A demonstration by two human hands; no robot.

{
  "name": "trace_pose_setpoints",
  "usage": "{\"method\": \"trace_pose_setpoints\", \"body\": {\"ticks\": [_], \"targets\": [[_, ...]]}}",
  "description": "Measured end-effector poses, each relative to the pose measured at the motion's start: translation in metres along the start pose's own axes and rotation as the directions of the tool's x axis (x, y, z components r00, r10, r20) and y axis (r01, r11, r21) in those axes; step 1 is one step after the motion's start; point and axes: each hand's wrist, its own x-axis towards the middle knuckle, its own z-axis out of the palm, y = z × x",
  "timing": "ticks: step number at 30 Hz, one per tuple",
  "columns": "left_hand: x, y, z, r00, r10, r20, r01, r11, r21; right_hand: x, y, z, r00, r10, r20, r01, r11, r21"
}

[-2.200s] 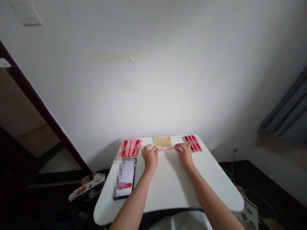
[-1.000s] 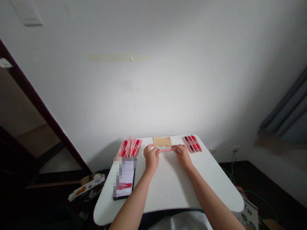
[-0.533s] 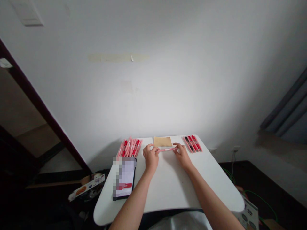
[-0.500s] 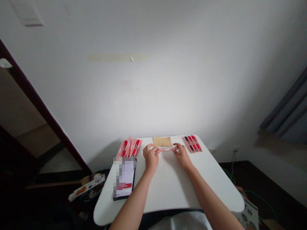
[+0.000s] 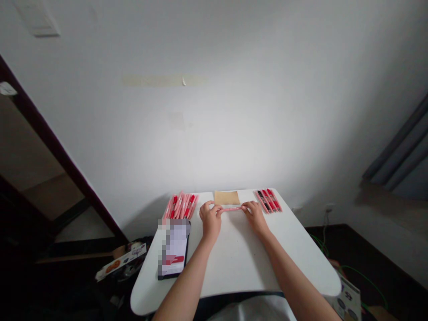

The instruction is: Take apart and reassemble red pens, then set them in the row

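Note:
A slim pink pen [image 5: 232, 208] is held level above the white table [image 5: 234, 263], one end in each hand. My left hand [image 5: 210, 217] is closed on its left end, thumb and fingers pinched together. At the other end, my right hand [image 5: 254, 216] pinches the pen too. Just beyond it lies a tan piece of paper or card [image 5: 226, 197]. To the left is a pile of pink and red pens [image 5: 180, 206]. On the right, several pink, red and black pens [image 5: 268, 200] lie side by side in a row.
A tablet or phone [image 5: 175, 247], partly blurred out, rests on the table's left side. Behind the table stands a white wall [image 5: 227, 133]. A printed box [image 5: 347, 298] and green cables [image 5: 364, 278] are on the floor at right; clutter [image 5: 123, 261] lies at left.
My right hand's fingers have shifted slightly on the pen's right end, and the pen appears a little turned. My left hand has hardly moved.

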Motion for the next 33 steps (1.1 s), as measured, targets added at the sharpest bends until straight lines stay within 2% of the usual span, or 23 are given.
{"method": "trace_pose_setpoints", "body": {"ticks": [7,12,16,24,33], "targets": [[0.0003,0.0003,-0.0007,0.999,-0.037,0.010,0.037,0.999,0.018,-0.0014,0.0001,0.0021,1.000,-0.009,0.000,0.009,0.999,-0.032],[0.0003,-0.0012,0.0006,0.998,-0.063,0.009,0.063,0.998,0.024,-0.0026,-0.0012,0.0022,1.000,-0.001,-0.024,0.002,1.000,0.024],[0.0001,-0.0014,0.0010,0.999,-0.045,0.004,0.044,0.999,0.012,-0.0025,-0.0035,0.0011,0.999,0.027,-0.021,-0.026,0.999,0.040],[0.0003,-0.0024,0.0009,1.000,-0.016,-0.007,0.016,1.000,0.016,-0.0012,-0.0003,0.0014,1.000,0.005,-0.028,-0.006,0.999,-0.040],[0.0001,-0.0021,0.0011,0.999,-0.045,-0.011,0.045,0.998,0.032,-0.0016,0.0012,0.0004,1.000,0.000,-0.023,0.000,1.000,-0.009]]}}
